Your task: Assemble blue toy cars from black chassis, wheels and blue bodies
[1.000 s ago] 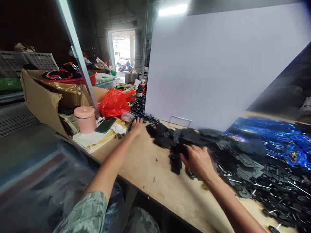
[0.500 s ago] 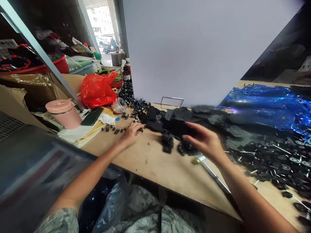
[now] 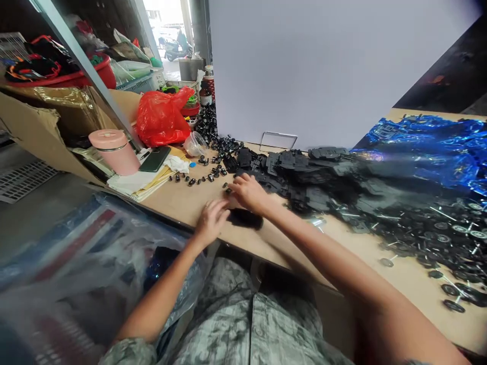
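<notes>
So, left hand (image 3: pixel 211 220): fingers spread and slightly blurred, low over the plywood tabletop (image 3: pixel 178 200); nothing visible in its grip.
Right hand (image 3: pixel 247 192): reaches across in front of the body, fingertips (image 3: pixel 229 188) curled down among small black parts; cannot tell whether any part is pinched.
Hands relative: close together but not touching, not clamped on a shared object.
Nearest object: black plastic piece (image 3: pixel 245 219) flat on the tabletop, below and between both hands; blurred, exact shape unclear.
Left of hands: small black wheels (image 3: pixel 194 181) scattered in a loose line, with a taller heap of them (image 3: pixel 208 124) by the white board (image 3: pixel 323 66).
Right of hands: black plastic frames (image 3: pixel 300 170) piled in a long band along the board; beyond them, loose wheels and thin metal rods (image 3: pixel 441 235).
Far right: blue metallic foil (image 3: pixel 426 137) on the table end.
Far left: pink canister (image 3: pixel 113 152), phone (image 3: pixel 154 158) on stacked papers (image 3: pixel 137 185), red plastic bag (image 3: pixel 162 116).
</notes>
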A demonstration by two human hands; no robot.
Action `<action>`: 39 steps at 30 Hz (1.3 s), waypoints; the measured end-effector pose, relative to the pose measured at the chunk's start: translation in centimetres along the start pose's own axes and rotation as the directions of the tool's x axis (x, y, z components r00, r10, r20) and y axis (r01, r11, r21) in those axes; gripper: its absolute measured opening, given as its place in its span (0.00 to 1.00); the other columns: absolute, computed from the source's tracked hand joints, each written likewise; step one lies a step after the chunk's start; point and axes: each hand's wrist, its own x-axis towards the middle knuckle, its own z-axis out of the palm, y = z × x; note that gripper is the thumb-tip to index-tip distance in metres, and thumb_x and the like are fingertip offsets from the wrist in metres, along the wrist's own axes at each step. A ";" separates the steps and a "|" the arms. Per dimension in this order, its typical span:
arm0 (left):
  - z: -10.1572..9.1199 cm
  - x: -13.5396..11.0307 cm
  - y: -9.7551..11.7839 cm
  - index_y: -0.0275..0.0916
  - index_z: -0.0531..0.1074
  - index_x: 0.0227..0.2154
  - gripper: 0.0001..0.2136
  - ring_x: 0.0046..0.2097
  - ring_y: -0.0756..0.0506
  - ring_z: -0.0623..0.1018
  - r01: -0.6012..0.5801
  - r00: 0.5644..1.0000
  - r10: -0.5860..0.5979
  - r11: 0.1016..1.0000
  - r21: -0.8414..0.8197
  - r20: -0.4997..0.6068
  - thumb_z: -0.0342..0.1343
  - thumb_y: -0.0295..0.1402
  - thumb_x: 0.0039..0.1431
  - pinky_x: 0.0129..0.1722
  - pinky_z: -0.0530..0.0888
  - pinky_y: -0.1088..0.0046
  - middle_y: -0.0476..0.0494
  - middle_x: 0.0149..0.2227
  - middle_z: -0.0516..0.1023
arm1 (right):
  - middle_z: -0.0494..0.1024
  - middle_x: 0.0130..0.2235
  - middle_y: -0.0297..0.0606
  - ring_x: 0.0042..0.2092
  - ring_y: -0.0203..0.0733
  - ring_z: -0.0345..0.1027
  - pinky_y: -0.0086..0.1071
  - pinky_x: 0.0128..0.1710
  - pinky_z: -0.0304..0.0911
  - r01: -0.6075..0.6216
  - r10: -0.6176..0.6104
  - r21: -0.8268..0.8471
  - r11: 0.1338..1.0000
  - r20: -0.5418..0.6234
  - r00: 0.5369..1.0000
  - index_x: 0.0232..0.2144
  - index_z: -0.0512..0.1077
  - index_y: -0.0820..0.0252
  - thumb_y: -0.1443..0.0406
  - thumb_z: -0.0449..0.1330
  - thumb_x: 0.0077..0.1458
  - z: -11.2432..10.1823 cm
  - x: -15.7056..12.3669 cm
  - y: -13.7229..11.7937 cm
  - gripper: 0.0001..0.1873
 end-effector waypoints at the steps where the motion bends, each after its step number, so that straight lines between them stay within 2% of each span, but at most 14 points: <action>1: 0.0 0.0 0.0 0.43 0.77 0.51 0.13 0.57 0.38 0.77 0.005 1.000 -0.005 1.000 -0.010 -0.002 0.55 0.35 0.67 0.62 0.72 0.54 0.38 0.53 0.80 | 0.77 0.46 0.53 0.50 0.54 0.63 0.44 0.48 0.59 0.002 -0.003 0.014 1.000 0.019 1.000 0.47 0.77 0.64 0.68 0.54 0.67 0.1 1.6 0.0 0.13; 4: -0.9 0.2 -0.8 0.41 0.77 0.51 0.14 0.57 0.39 0.77 0.020 1.000 -0.019 0.998 -0.062 0.009 0.56 0.35 0.66 0.62 0.72 0.57 0.37 0.53 0.80 | 0.77 0.44 0.53 0.47 0.50 0.65 0.39 0.46 0.59 -0.004 0.001 0.075 0.997 0.040 0.999 0.43 0.79 0.66 0.74 0.54 0.63 0.3 4.2 0.4 0.13; 6: -1.6 0.2 -1.3 0.39 0.77 0.51 0.15 0.56 0.39 0.79 0.037 0.999 -0.033 0.993 -0.112 0.031 0.57 0.37 0.65 0.60 0.74 0.59 0.36 0.53 0.80 | 0.77 0.46 0.52 0.48 0.48 0.67 0.37 0.47 0.61 -0.030 0.029 0.120 0.992 0.005 1.000 0.44 0.79 0.68 0.74 0.54 0.63 -0.2 3.5 1.0 0.14; 10: -2.3 0.7 -0.5 0.38 0.77 0.52 0.17 0.54 0.39 0.79 0.033 0.995 -0.016 0.983 -0.178 0.096 0.60 0.39 0.63 0.58 0.75 0.60 0.35 0.53 0.79 | 0.78 0.47 0.48 0.43 0.42 0.73 0.34 0.44 0.68 -0.145 0.183 0.271 0.952 -0.120 0.976 0.53 0.76 0.67 0.68 0.56 0.65 -2.6 -3.1 2.2 0.17; 12: -1.6 1.6 0.9 0.38 0.76 0.55 0.18 0.59 0.38 0.75 -0.068 0.976 0.096 0.987 -0.147 0.194 0.60 0.37 0.64 0.62 0.71 0.57 0.35 0.57 0.77 | 0.80 0.41 0.41 0.36 0.40 0.75 0.33 0.37 0.70 -0.178 0.314 0.553 0.814 -0.161 0.936 0.57 0.74 0.61 0.62 0.61 0.63 -3.8 -7.6 2.5 0.21; 14: -0.2 3.0 2.6 0.40 0.73 0.59 0.19 0.64 0.37 0.69 -0.216 0.891 0.239 0.971 -0.105 0.386 0.55 0.33 0.66 0.66 0.65 0.54 0.35 0.62 0.73 | 0.81 0.38 0.39 0.33 0.40 0.77 0.33 0.35 0.73 -0.179 0.387 0.731 0.659 -0.125 0.914 0.53 0.77 0.58 0.57 0.65 0.60 -4.4 -11.6 2.3 0.21; 16: 1.5 4.6 4.2 0.44 0.70 0.63 0.22 0.67 0.36 0.65 -0.316 0.750 0.287 0.947 -0.058 0.597 0.51 0.28 0.66 0.68 0.62 0.50 0.37 0.66 0.69 | 0.83 0.39 0.41 0.35 0.43 0.79 0.35 0.37 0.75 -0.198 0.435 0.767 0.611 -0.116 0.893 0.47 0.79 0.59 0.54 0.67 0.58 -4.0 -14.6 1.7 0.19; 19: 2.9 6.8 5.9 0.45 0.69 0.64 0.24 0.66 0.34 0.65 -0.367 0.620 0.204 0.929 0.050 0.757 0.52 0.28 0.65 0.66 0.62 0.50 0.37 0.64 0.70 | 0.84 0.40 0.42 0.36 0.43 0.79 0.36 0.38 0.76 -0.244 0.474 0.673 0.699 -0.179 0.862 0.44 0.80 0.59 0.52 0.65 0.60 -1.9 -17.1 0.9 0.18; 21: 2.3 7.4 6.3 0.43 0.69 0.64 0.24 0.63 0.34 0.68 -0.380 0.626 0.166 0.918 0.113 0.762 0.54 0.33 0.65 0.65 0.64 0.53 0.36 0.60 0.71 | 0.84 0.39 0.42 0.36 0.43 0.79 0.37 0.38 0.76 -0.264 0.466 0.580 0.771 -0.230 0.854 0.45 0.79 0.58 0.54 0.62 0.64 -0.4 -17.9 0.6 0.16; 23: 0.8 7.1 6.0 0.41 0.67 0.65 0.27 0.61 0.32 0.68 -0.360 0.694 0.123 0.913 0.193 0.709 0.58 0.41 0.64 0.63 0.66 0.53 0.34 0.58 0.71 | 0.83 0.39 0.42 0.37 0.44 0.78 0.38 0.39 0.75 -0.265 0.449 0.517 0.814 -0.268 0.852 0.46 0.78 0.58 0.58 0.61 0.65 0.7 -18.5 0.4 0.12; 26: -1.6 5.4 4.7 0.38 0.71 0.60 0.31 0.58 0.29 0.70 -0.220 0.816 -0.025 0.910 0.350 0.577 0.65 0.46 0.56 0.59 0.69 0.50 0.33 0.54 0.72 | 0.82 0.38 0.44 0.39 0.47 0.74 0.41 0.41 0.72 -0.247 0.420 0.480 0.842 -0.295 0.858 0.43 0.78 0.58 0.63 0.60 0.64 1.2 -19.4 0.3 0.08; 32: -2.0 3.4 2.5 0.38 0.75 0.43 0.21 0.48 0.37 0.78 0.037 0.887 -0.148 0.966 0.254 0.437 0.71 0.37 0.46 0.53 0.75 0.55 0.41 0.44 0.76 | 0.77 0.36 0.45 0.39 0.48 0.66 0.42 0.40 0.67 -0.193 0.303 0.314 0.930 -0.353 0.885 0.36 0.76 0.59 0.65 0.58 0.66 1.2 -20.2 0.5 0.08; 35: -1.6 3.6 2.9 0.38 0.72 0.48 0.26 0.35 0.43 0.80 0.335 0.818 -0.291 0.942 0.000 0.495 0.72 0.36 0.45 0.42 0.79 0.60 0.45 0.37 0.79 | 0.77 0.36 0.43 0.39 0.47 0.66 0.41 0.39 0.66 -0.193 0.304 0.301 0.934 -0.384 0.872 0.36 0.76 0.59 0.66 0.58 0.65 1.8 -20.3 0.6 0.06; 39: -1.2 2.8 4.4 0.33 0.69 0.53 0.29 0.37 0.43 0.85 0.700 0.639 -0.338 0.629 -0.339 0.691 0.73 0.36 0.49 0.41 0.82 0.68 0.40 0.37 0.83 | 0.76 0.36 0.43 0.39 0.48 0.68 0.42 0.38 0.67 -0.202 0.336 0.321 0.925 -0.447 0.829 0.38 0.74 0.58 0.67 0.58 0.65 1.9 -21.0 0.5 0.04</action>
